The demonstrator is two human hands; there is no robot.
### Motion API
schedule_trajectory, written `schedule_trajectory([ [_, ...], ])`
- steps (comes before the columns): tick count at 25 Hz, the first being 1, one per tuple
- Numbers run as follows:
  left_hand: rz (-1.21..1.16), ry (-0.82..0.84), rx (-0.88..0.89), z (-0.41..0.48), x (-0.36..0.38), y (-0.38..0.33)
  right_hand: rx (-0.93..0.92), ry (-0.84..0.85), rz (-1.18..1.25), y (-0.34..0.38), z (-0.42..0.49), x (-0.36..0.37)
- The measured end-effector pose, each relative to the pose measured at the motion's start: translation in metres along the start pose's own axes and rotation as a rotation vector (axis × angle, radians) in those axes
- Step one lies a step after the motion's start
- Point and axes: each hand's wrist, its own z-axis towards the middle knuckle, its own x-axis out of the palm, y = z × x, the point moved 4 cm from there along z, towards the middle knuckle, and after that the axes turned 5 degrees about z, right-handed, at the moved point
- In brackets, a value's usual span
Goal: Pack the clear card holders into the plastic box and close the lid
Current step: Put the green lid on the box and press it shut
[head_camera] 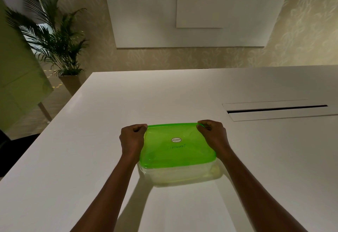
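Both hands, left hand (132, 139) and right hand (213, 135), grip the green lid's (177, 145) far corners; plastic box (182, 176) between them on the counter (91, 140).

I am standing at a broad white table (109, 103) with a smooth, bare top. Set into it on my right is a long rectangular cable flap (279, 110) with a narrow dark slot running along its length. Beyond the table's far left corner a potted palm (53, 36) stands on the floor in a tapered pot. The wall behind has pale leaf-patterned wallpaper (301, 30), and large plain white panels (182, 12) hang on it.
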Motion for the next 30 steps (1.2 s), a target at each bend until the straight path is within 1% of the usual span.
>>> schedule_trajectory([
  [8,0.029,0.039,-0.004,0.004,0.0,0.007,0.056,0.008,0.001,-0.003,-0.001,0.0],
  [14,0.008,0.095,0.001,0.007,0.0,0.013,0.083,0.114,-0.001,-0.008,-0.007,0.001],
  [17,0.013,0.16,0.017,0.011,-0.002,0.013,0.189,0.255,0.014,-0.012,-0.003,0.001],
  [19,0.014,0.182,0.03,0.013,-0.002,0.013,0.229,0.276,0.038,-0.009,0.005,-0.001],
  [22,0.075,0.139,0.009,0.016,0.0,0.009,0.259,0.205,-0.081,-0.001,0.025,0.001],
  [24,0.123,0.14,-0.016,0.016,0.003,0.01,0.282,0.208,-0.205,0.002,0.034,0.007],
  [27,0.057,0.203,-0.039,0.016,0.005,0.011,0.3,0.254,-0.309,-0.002,0.039,0.019],
  [30,-0.062,0.265,-0.12,0.015,0.001,0.007,0.328,0.269,-0.283,-0.007,0.037,0.022],
])
